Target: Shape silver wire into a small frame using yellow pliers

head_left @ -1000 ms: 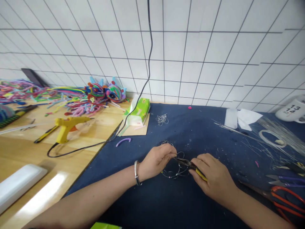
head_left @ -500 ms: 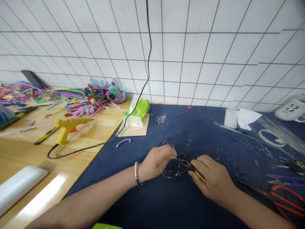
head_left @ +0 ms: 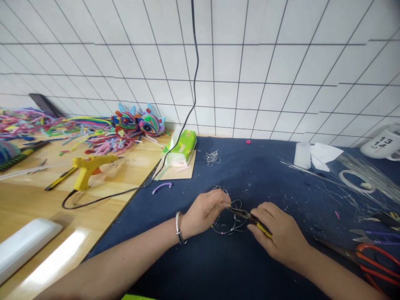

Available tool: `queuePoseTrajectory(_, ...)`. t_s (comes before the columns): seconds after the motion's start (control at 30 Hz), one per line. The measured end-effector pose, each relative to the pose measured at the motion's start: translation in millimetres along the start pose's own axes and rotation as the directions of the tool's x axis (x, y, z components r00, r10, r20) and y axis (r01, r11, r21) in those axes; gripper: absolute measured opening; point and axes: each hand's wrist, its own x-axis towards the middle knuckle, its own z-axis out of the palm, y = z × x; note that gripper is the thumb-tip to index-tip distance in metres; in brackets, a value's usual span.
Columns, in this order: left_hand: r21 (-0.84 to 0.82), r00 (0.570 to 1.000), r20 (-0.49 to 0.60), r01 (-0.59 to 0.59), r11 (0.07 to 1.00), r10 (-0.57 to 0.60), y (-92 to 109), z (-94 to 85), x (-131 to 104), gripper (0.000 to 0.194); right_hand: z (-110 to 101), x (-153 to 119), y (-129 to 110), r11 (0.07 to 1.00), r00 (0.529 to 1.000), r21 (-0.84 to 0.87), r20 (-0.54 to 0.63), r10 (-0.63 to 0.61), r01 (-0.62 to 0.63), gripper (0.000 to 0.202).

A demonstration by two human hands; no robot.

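My right hand [head_left: 276, 229] is closed around the yellow handles of a pair of pliers [head_left: 245, 214], whose dark jaws point left. At the jaw tips, the fingers of my left hand [head_left: 208, 210] pinch thin silver wire; the exact spot is partly hidden by the fingertips. A looped wire piece with small beads [head_left: 222, 232] hangs or lies just under the pliers, over the dark blue cloth [head_left: 193, 262]. I cannot tell whether the jaws bite the wire.
A wire tangle [head_left: 212, 157] and tissue pack [head_left: 184, 143] lie ahead. To the left is a yellow glue gun [head_left: 84, 168] with its black cord. On the right are orange-handled scissors [head_left: 375, 258], purple-handled snips [head_left: 375, 236], loose straight wires [head_left: 371, 171] and a white mug [head_left: 383, 143].
Both hands stay almost where they were, still at the wire. The pliers and right hand have shifted very slightly; the beaded loop shows a little more clearly.
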Motion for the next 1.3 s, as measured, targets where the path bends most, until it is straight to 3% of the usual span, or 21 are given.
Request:
queuePoseTrajectory(0.57,-0.026,0.995,0.017,-0.093,0.995,0.094,-4.1,-0.5,-0.7,0.015,-0.6,-2.1,1.0,0.998,0.999,-0.048,-0.027,-0.038,0.036,0.019)
queuePoseTrajectory(0.9,-0.095,0.992,0.017,-0.125,0.988,0.127,-6.5,-2.1,-0.4,0.014,1.4,-1.7,4.7,0.995,1.000,0.097,0.011,-0.022,0.021,0.021)
queuePoseTrajectory(1.3,-0.130,0.991,0.025,-0.129,0.983,0.133,-6.6,-3.6,0.8,0.017,-0.9,-0.2,2.7,0.957,0.989,0.282,0.143,0.026,-0.066,0.017)
